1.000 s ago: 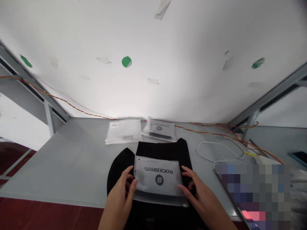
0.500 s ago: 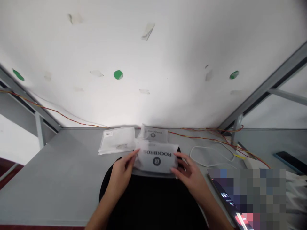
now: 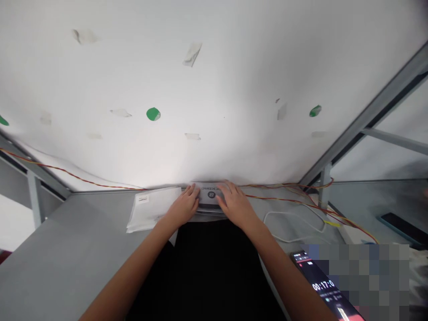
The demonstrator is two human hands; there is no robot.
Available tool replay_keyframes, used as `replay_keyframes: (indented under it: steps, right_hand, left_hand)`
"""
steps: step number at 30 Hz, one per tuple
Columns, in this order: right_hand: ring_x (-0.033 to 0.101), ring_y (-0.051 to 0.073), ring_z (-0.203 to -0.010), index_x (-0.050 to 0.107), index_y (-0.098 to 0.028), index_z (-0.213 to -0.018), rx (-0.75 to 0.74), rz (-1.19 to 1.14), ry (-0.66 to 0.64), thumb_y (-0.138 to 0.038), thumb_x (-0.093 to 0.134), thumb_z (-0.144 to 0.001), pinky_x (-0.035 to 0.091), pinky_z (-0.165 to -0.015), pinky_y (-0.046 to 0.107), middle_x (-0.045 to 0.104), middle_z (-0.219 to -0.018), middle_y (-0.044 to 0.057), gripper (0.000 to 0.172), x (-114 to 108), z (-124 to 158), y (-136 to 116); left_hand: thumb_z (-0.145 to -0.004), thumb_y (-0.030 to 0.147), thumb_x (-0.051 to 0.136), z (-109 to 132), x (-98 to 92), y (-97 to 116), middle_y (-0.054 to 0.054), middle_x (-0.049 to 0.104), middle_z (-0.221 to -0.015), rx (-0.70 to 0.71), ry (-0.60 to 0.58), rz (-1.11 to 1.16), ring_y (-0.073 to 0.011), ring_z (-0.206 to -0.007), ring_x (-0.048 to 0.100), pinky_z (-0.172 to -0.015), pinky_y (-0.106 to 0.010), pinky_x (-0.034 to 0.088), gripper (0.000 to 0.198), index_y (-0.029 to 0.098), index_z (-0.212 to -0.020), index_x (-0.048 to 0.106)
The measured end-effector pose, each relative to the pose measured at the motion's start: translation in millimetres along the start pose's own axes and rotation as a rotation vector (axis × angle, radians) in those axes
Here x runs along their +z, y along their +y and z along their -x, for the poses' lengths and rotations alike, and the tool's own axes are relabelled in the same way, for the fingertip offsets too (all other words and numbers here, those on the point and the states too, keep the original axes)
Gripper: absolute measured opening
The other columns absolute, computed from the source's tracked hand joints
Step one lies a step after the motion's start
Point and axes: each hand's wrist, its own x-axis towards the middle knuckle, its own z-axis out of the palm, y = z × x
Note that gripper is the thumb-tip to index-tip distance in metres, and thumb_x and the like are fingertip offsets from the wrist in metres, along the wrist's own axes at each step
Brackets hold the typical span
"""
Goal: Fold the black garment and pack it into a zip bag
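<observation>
A translucent frosted bag (image 3: 210, 188) with dark ROCKBROS lettering and a round logo lies at the back of the grey table, on top of one or more similar bags. My left hand (image 3: 183, 206) rests flat on its left side, fingers stretched out. On the bag's right side lies my right hand (image 3: 236, 205), thumb spread from the fingers. Both hands touch the bag without gripping around it. A stack of white paper-like packets (image 3: 154, 207) with small printed labels is just left of my left hand.
A white wall rises behind the table (image 3: 83, 249). Red-yellow twisted wires (image 3: 277, 200) and a white cable (image 3: 267, 216) run on the right. A phone (image 3: 321, 285) showing a timer lies front right; another dark phone (image 3: 401, 227) is farther right. Black fabric (image 3: 207, 267) fills the near middle.
The bag held between both hands has moved back onto the bag by the wall. My hands have gone from gripping its sides to lying flat on it.
</observation>
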Motion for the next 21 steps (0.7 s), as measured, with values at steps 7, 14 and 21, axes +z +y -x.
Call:
replay_keyframes:
  steps: [7,14,21]
  right_hand:
    - [0.022,0.036,-0.158,0.033,-0.023,-0.163,-0.029,0.086,-0.173,-0.054,0.034,-0.107,0.027,-0.124,0.057,0.025,-0.172,0.013,0.064,32,2,-1]
    - [0.018,0.034,-0.159,0.027,-0.025,-0.165,0.017,0.08,-0.249,-0.057,0.03,-0.107,0.026,-0.125,0.056,0.018,-0.173,0.013,0.066,41,2,-1]
    - [0.018,0.034,-0.159,0.028,-0.022,-0.164,-0.062,-0.008,-0.139,-0.054,0.036,-0.107,0.024,-0.123,0.065,0.02,-0.173,0.017,0.066,17,38,18]
  left_hand:
    - [-0.105,0.027,0.034,4,10.6,-6,-0.021,0.037,-0.165,-0.008,-0.109,-0.087,-0.0309,-0.153,0.036,-0.121,-0.06,0.031,0.055,0.013,-0.158,0.035]
    - [-0.105,0.029,0.034,4,15.2,1,-0.02,0.045,-0.159,-0.077,-0.106,-0.175,-0.0347,-0.149,0.042,-0.121,-0.074,0.014,0.053,0.013,-0.155,0.042]
    - [-0.108,0.037,0.034,54,-16.7,21,-0.018,0.035,-0.166,-0.012,0.047,-0.189,-0.0305,-0.155,0.031,-0.128,-0.059,0.014,0.056,0.013,-0.159,0.036]
